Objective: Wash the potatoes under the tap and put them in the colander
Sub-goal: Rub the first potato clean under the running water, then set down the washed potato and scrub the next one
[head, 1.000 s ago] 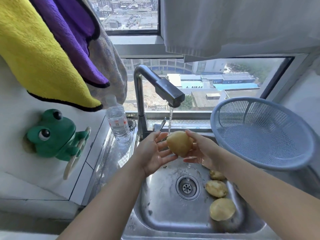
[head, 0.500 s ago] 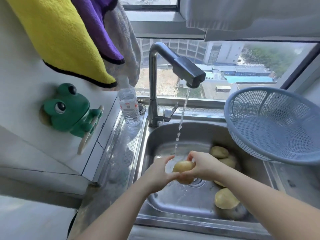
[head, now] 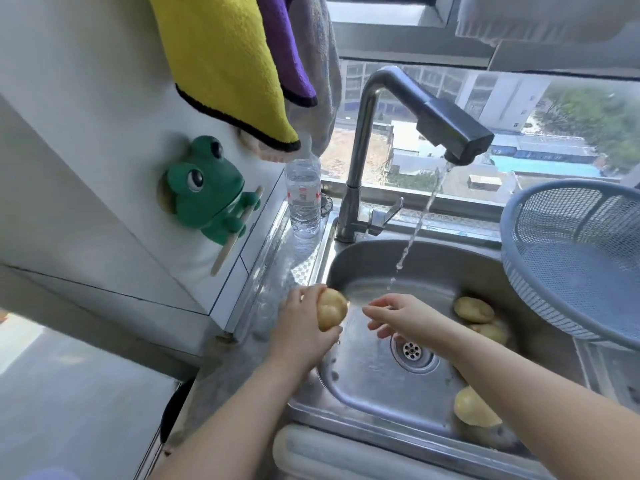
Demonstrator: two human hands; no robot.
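The left hand (head: 300,329) is gripping one potato (head: 331,308), fingers and thumb curling round its far side so that the tuber is sitting against the palm; it is hanging over the left rim of the steel sink (head: 363,386), well to the left of the thin water stream (head: 420,220) that is falling from the dark head of the tap (head: 453,133); the stream is not touching this potato; the right hand (head: 398,317) is hovering over the basin just beside the drain (head: 412,349), fingers loose and only slightly bent, holding nothing, its fingertips pointing towards the held potato with a clear gap between them; the water is landing near those fingertips, though whether it is wetting them is hard to tell; three more potatoes are lying along the right side of the basin, one pale potato (head: 472,309) near the back, a second potato (head: 490,333) touching it just in front, and a third potato (head: 473,407) apart at the near right corner, partly hidden by the right forearm; the blue-grey colander (head: 588,265) is sitting tilted to the right of the sink, its mesh bowl facing the camera, well apart from both hands; a clear water bottle (head: 304,199) is standing on the ledge left of the tap, a green frog holder (head: 204,188) is sticking to the white wall, and a yellow towel (head: 221,53) is hanging above it.
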